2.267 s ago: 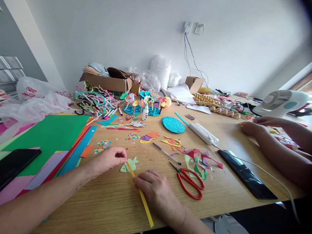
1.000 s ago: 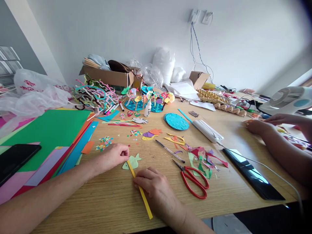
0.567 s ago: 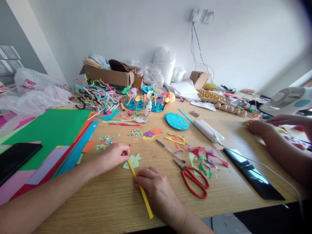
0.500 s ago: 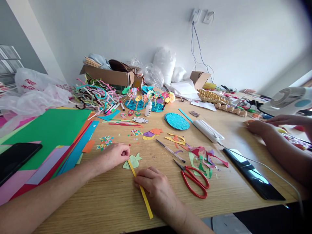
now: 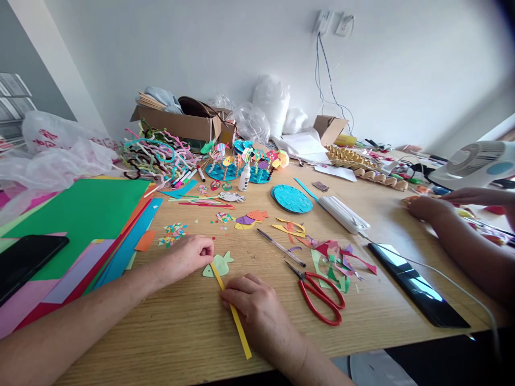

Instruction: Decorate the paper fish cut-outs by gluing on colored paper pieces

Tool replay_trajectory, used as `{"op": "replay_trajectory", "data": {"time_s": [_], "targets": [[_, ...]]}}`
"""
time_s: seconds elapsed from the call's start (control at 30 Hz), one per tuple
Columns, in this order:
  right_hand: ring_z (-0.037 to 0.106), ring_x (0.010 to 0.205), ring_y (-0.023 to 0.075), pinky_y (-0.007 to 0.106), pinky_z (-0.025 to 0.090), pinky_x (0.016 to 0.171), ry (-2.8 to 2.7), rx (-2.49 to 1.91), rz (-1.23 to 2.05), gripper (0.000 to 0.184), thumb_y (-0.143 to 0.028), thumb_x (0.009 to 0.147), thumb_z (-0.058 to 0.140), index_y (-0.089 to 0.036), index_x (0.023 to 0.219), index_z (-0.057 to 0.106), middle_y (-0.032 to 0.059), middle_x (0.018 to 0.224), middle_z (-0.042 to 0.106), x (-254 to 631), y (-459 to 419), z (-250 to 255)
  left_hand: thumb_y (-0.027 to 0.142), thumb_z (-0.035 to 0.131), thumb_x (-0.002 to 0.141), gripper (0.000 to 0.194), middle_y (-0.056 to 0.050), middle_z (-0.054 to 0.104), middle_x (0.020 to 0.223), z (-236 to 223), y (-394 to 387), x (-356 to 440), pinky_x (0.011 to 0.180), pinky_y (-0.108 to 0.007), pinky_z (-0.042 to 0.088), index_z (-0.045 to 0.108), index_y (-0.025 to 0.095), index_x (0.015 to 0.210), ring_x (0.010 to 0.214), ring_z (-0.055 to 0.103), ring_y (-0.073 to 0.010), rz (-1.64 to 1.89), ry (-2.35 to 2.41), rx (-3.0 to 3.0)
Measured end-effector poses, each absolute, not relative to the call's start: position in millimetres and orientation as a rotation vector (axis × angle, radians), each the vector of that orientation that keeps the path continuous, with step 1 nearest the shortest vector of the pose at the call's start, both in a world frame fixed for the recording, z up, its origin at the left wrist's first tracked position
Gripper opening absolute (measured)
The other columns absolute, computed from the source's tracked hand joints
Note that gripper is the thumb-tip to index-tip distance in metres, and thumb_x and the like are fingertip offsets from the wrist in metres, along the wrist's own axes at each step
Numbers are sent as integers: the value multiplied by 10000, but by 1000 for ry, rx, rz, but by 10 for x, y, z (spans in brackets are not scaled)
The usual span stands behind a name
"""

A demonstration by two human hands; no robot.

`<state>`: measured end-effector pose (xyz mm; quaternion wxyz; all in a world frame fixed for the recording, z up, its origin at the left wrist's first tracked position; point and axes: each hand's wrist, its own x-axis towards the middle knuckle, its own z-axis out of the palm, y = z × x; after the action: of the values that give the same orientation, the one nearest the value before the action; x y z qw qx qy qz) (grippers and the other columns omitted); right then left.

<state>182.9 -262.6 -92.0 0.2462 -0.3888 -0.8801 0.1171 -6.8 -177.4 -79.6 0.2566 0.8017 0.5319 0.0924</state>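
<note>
A long yellow paper strip (image 5: 240, 332) lies slantwise on the wooden table (image 5: 193, 327) in front of me. My left hand (image 5: 189, 256) is closed in a pinch on the strip's far end, beside a pale green paper fish (image 5: 220, 264). My right hand (image 5: 253, 308) rests curled over the strip's middle, fingertips pressed on it. The strip's near end sticks out past my right wrist.
Red scissors (image 5: 319, 294), a pen (image 5: 280, 247) and coloured paper scraps (image 5: 338, 260) lie right of my hands. Stacked coloured sheets (image 5: 88, 225) and a black phone (image 5: 24, 260) sit left. Another person's arms (image 5: 462, 236) work at the right, near a second phone (image 5: 414, 284) and a fan (image 5: 475, 163).
Both hands stay on the yellow strip in nearly the same place. The camera view has shifted slightly.
</note>
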Motion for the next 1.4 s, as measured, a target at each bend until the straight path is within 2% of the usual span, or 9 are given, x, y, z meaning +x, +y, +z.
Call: {"op": "replay_trajectory", "data": {"time_s": [1.03,1.23,1.33,1.4], "targets": [[533,787,139,226,437,721,-2429,-1098,368,165,-132,872,518,-190,803,655,20,846,629,1823,-2645,-909,182,504,699,117,36,503,574,-690,-1821,-15,508,-227,267,510,189,582,590,466,-133,204,1469,2184],[525,815,140,233,430,750,-2529,-1098,449,128,-171,885,506,-181,820,616,25,877,607,1885,-2683,-765,181,503,703,54,54,486,567,-720,-1810,-30,492,-222,267,510,200,654,568,463,-127,225,1449,2190],[522,867,159,272,421,797,-2592,-1107,525,74,-238,860,555,-187,880,605,24,935,605,1975,-2747,-648,169,506,696,82,49,491,569,-703,-1810,-24,503,-223,270,505,197,618,579,460,-128,214,1443,2200],[516,894,188,310,418,822,-2625,-1100,587,210,-378,801,625,-194,902,605,29,948,601,2047,-2800,-551,159,511,688,104,43,497,566,-684,-1819,-10,510,-225,273,508,192,590,582,460,-130,202,1443,2204]]}}
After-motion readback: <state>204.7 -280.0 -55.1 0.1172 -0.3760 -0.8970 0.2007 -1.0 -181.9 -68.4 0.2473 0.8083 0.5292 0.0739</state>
